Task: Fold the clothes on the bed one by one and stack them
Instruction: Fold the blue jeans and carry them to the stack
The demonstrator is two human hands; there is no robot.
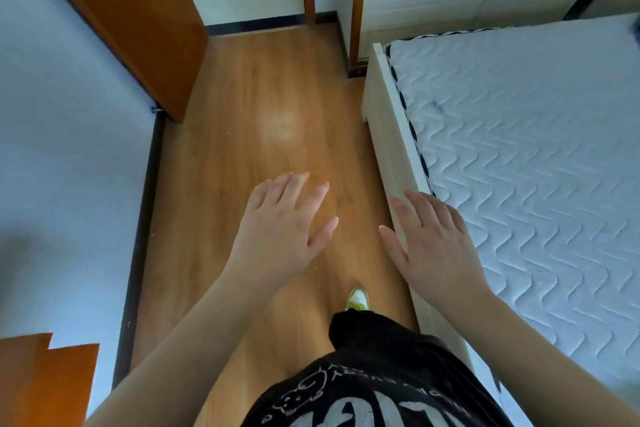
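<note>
Fingers of both hands are straight and spread, holding nothing. At far left stands an open wooden door [138, 21], then the left hand [284, 229] hovers palm-down over the wood floor [263, 107]. Beside it, the right hand [433, 243] hangs over the bed [384, 135] frame's edge. To the right lies the bare quilted mattress [536, 149]; no clothes show on its visible part.

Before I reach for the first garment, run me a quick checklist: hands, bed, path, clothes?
1. Left hand free: ok, fingers spread, holding nothing.
2. Right hand free: ok, open over the bed frame edge.
3. Mattress surface usable: ok, the visible part is bare quilted fabric.
4. Wooden floor ahead clear: ok.
5. Clothes located: cannot tell, only a dark scrap at the far right edge.
</note>
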